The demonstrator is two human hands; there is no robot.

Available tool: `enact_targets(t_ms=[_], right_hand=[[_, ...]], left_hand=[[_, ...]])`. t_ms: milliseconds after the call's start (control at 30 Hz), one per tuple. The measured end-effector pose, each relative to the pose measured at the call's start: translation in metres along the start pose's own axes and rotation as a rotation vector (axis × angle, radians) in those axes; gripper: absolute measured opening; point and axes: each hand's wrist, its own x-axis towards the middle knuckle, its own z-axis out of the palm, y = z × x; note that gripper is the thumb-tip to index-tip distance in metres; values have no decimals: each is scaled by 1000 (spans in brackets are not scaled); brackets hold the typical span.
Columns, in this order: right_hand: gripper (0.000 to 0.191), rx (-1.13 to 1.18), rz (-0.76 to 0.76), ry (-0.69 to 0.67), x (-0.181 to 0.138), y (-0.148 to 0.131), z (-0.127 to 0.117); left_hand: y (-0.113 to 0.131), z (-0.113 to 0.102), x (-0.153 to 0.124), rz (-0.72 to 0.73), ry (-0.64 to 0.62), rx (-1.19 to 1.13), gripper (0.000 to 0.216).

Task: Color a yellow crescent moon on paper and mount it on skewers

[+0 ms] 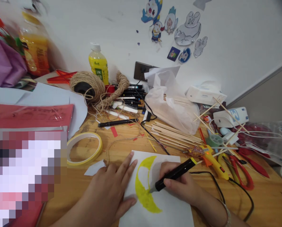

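Observation:
A white sheet of paper (169, 208) lies on the wooden table (261, 201) in front of me, with a yellow crescent shape (141, 189) coloured on it. My left hand (110, 186) lies flat on the sheet's left edge, fingers stretched out, pressing it down. My right hand (181, 186) is closed around a black marker (175, 173), whose tip touches the inner edge of the yellow crescent.
A roll of yellow tape (84, 148) lies left of the paper. Behind are a twine ball (86, 85), markers (129, 97), wooden sticks (176, 134), a plastic bag (171, 104), a yellow glue gun (214, 160), red scissors (242, 170) and a yellow bottle (98, 63).

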Motion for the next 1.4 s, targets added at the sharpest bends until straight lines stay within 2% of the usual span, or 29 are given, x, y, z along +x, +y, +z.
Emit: enact_targets(t_ms=[133, 233, 333, 467, 600, 767, 1100, 1400], right_hand=[[31, 11, -21, 29, 0, 1, 1], [25, 69, -62, 134, 0, -1, 0], [24, -42, -92, 220, -3, -1, -2], [33, -182, -112, 156, -8, 2, -3], [29, -258, -175, 104, -8, -2, -1], [36, -388, -231, 2, -4, -11, 2], [27, -423, -288, -53, 1, -15, 6], [25, -391, -236, -86, 0, -11, 4]], left_hand=[[1, -2, -2, -3, 6, 9, 66], [1, 1, -2, 2, 1, -7, 67], [-1, 6, -1, 24, 30, -43, 68], [-1, 11, 1, 37, 71, -56, 69], [0, 13, 2, 23, 86, -33, 61], [1, 7, 2, -4, 4, 10, 64], [1, 1, 2, 6, -57, 10, 64], [2, -2, 2, 3, -75, 20, 64]])
